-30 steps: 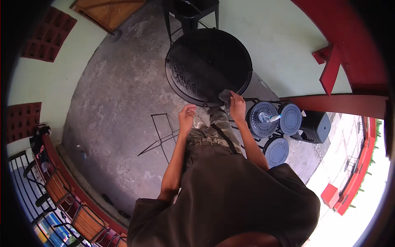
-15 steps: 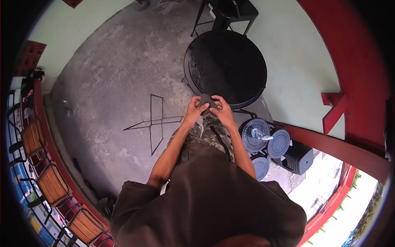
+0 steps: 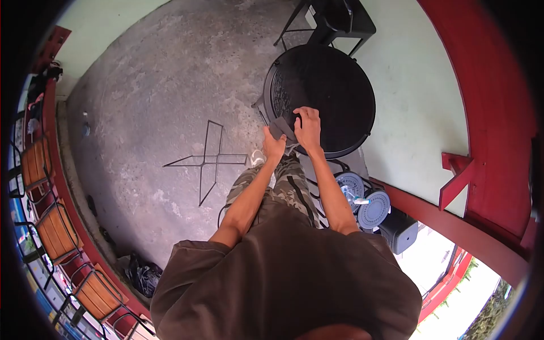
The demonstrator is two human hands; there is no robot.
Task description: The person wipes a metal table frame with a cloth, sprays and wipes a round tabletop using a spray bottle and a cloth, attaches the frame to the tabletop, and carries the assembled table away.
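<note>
A folded grey cloth is held in my left hand, its thumb pressed on top. Just to the right, my right hand has its fingers bent apart beside the cloth's edge; whether it touches the cloth is hard to tell. Both hands are over the near edge of a round black table. Its glossy top has a streaked, wet-looking patch on the left side.
A black metal stool stands behind the table. Round-topped stools, one bearing a clear bottle with a white top, are at the right. A thin metal frame lies on the floor. Wooden chairs line the left.
The cloth was in my right hand, then between both hands; now my left hand holds it and my right hand has opened away from it. The view has shifted, putting the table farther right.
</note>
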